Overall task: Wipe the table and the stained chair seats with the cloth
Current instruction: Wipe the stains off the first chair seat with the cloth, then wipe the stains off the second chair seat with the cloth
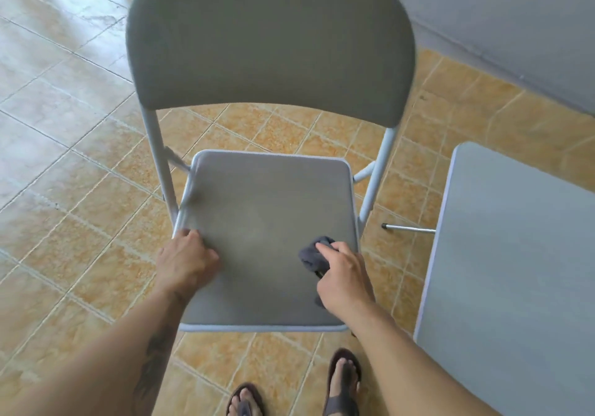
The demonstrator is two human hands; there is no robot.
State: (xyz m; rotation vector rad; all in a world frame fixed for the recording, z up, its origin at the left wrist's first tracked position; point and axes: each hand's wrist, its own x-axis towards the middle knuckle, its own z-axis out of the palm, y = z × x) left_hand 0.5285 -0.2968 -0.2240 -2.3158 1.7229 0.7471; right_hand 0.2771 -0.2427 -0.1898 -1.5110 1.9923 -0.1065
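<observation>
A grey folding chair stands in front of me, its padded seat [267, 222] facing up and its backrest [270, 42] beyond. My right hand [344, 277] grips a bunched dark grey cloth [314, 254] and presses it on the seat's right front area. My left hand [186, 261] holds the seat's left edge, fingers curled over the rim. A faint pale mark shows near the seat's middle. The grey table [515, 270] stands to the right.
One metal table leg [409, 228] pokes out between chair and table. The floor is tan and pale tile [80, 190]. A grey wall [515, 29] runs along the back right. My sandalled feet [341, 383] stand just below the seat's front edge.
</observation>
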